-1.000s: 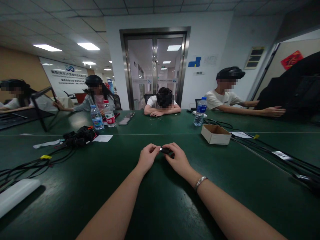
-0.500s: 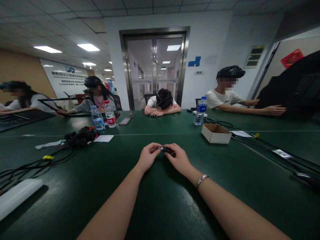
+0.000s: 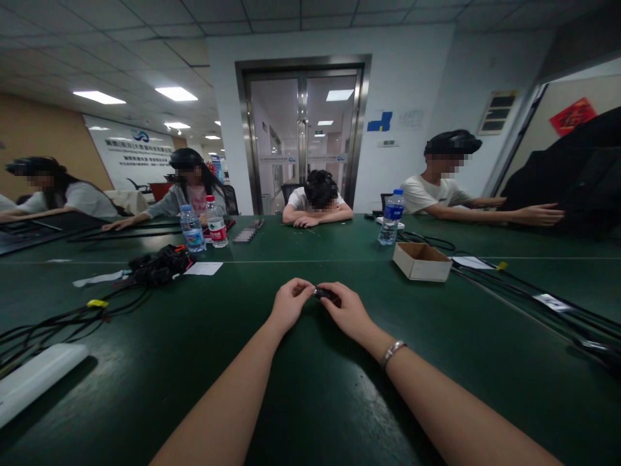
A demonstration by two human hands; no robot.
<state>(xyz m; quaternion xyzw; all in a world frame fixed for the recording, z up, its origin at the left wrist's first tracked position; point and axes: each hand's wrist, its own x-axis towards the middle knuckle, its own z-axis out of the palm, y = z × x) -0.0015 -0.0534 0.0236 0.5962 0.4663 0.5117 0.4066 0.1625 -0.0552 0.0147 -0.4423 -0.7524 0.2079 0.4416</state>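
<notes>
Between my two hands, just over the green table (image 3: pixel 310 388), is a small black object with a silvery end (image 3: pixel 322 294). Its exact kind I cannot make out. My left hand (image 3: pixel 289 304) is closed, with thumb and fingertips pinching the silvery left end. On the black right end my right hand (image 3: pixel 348 309) is also closed in a pinch, and its fingers hide part of the object. A silver bracelet (image 3: pixel 392 355) circles my right wrist.
Beyond my right hand stands an open cardboard box (image 3: pixel 421 264). Water bottles (image 3: pixel 391 219) stand farther back. Black cables (image 3: pixel 53 330) and a white power-bank-like block (image 3: pixel 41 382) lie at left. Several people sit around the table, one with head down on folded arms (image 3: pixel 317 217).
My hands keep their pinch on the small object, and its silvery end shows slightly less. Across the table, a person at left has lowered a black frame onto the tabletop.
</notes>
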